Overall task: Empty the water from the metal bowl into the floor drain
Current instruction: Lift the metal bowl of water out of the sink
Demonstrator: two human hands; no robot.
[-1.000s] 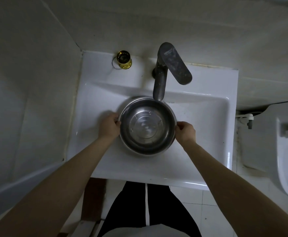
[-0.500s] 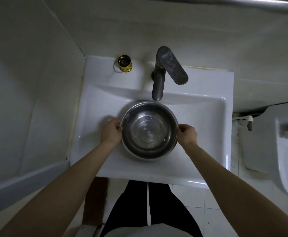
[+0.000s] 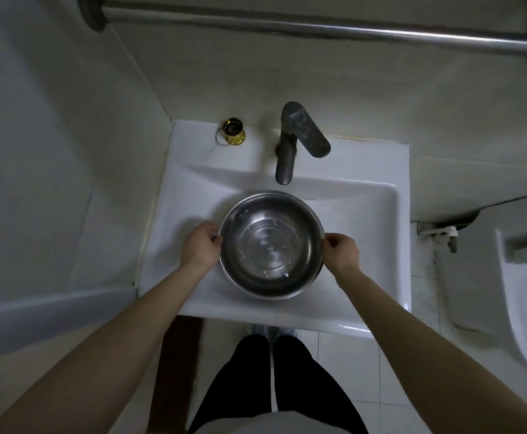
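Seen from above, a white sink [image 3: 365, 220] is set against a pale wall. At its back left stands a small gold cup [image 3: 233, 131], with a dark tap [image 3: 290, 151] to its right. The left hand [image 3: 200, 244] curls closed on the left rim of a metal bowl [image 3: 271, 244] holding water, over the basin. The right hand [image 3: 341, 251] pinches the right rim. A toilet [image 3: 525, 292] sits far right.

There is just one camera, and it sits up on the person's head. It looks almost straight down. The white sink [image 3: 287, 195] is right below, in the middle of the picture. A metal rail [image 3: 318, 28] on the wall runs along the top edge. The floor [image 3: 334, 364] shows at the bottom.
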